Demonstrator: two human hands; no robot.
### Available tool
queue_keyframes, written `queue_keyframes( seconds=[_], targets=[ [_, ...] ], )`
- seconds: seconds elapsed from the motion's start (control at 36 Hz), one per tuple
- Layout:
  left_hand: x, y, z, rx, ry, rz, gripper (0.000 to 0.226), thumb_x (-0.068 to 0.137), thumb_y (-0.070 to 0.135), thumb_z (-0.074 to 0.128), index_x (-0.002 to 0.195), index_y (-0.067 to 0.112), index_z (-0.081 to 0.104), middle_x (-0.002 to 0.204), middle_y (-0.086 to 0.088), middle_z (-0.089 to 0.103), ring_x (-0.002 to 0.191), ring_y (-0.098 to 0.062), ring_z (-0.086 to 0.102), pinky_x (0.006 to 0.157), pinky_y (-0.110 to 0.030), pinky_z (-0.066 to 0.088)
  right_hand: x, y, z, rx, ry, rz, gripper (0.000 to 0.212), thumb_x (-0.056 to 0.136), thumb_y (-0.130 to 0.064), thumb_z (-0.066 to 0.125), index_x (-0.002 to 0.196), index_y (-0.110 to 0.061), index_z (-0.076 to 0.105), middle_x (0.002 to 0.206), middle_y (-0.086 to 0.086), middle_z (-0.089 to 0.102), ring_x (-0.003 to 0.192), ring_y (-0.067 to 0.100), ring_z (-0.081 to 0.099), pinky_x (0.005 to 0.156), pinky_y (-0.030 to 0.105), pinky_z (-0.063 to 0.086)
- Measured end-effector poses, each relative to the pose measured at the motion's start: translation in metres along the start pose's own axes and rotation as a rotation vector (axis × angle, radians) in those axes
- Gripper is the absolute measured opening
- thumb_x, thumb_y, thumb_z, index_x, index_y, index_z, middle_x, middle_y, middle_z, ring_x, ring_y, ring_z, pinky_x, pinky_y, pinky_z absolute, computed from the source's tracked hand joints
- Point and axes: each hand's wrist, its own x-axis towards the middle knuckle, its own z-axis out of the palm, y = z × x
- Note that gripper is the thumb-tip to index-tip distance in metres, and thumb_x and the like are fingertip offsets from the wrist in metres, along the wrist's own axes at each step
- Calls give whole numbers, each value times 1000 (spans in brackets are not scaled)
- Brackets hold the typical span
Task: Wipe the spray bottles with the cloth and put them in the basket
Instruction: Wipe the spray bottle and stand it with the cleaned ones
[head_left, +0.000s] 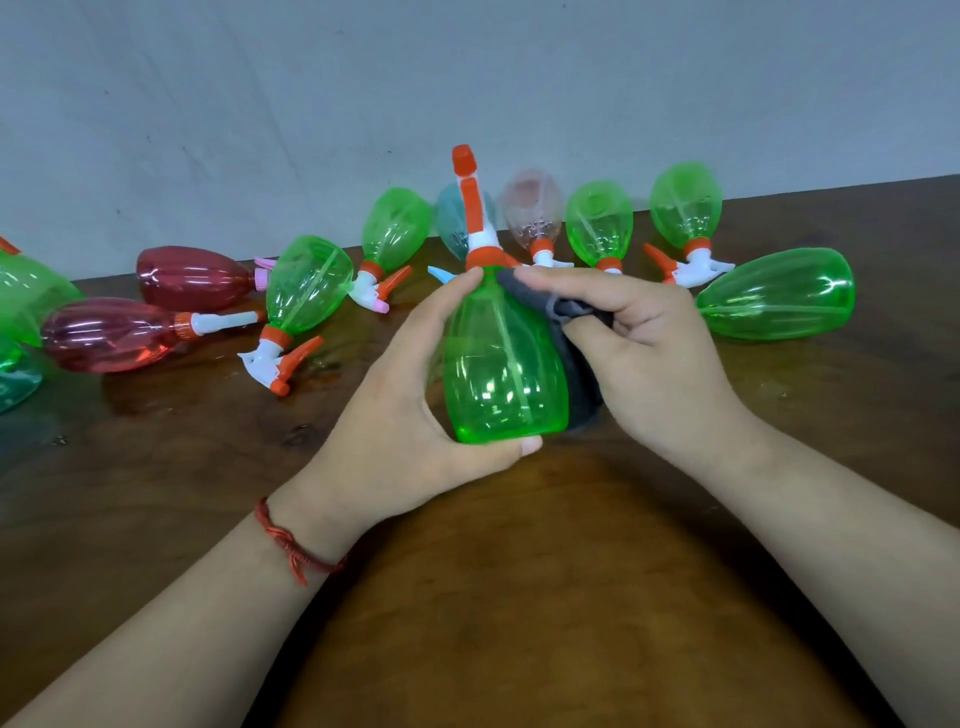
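- Nearest me: red cord bracelet on the left wrist, below and left of the held green spray bottle.
- Left hand: I record the fingers curled round that bottle, thumb under its base, forefinger at its neck.
- Right hand: fingers bunched on a dark grey cloth, which is pressed to the bottle's right side.
- Behind the bottle: other spray bottles lie on the brown table, with two red bottles far left and one green bottle on its side to the right.

A single head-worn camera looks forward and down, close over the brown table, toward a grey wall.
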Motion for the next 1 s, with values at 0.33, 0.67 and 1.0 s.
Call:
queue_keyframes(
  seconds=[0.33,0.67,1.0],
  targets=[
    [9,-18,-10,-91,323,-192,108,70,38,101,160,35,40,151,5,60,136,-17,63,114,-48,51,-10,4,7,-245,-164,-194,55,87,18,51,125,-11,77,140,-3,68,137,6,58,119,33,44],
    [7,-21,-7,34,258,-186,112,70,48,99,162,36,35,155,8,55,144,-16,55,119,-46,46,-10,6,7,-291,-167,-186,61,88,19,51,131,-16,75,143,-7,66,139,1,54,120,30,42],
    [-1,1,2,92,-27,6,118,72,30,101,167,26,33,156,5,50,147,-19,52,120,-43,46,3,4,-1,114,-19,109,53,99,15,48,125,-23,76,121,-9,78,123,7,68,108,29,52]
  ],
)
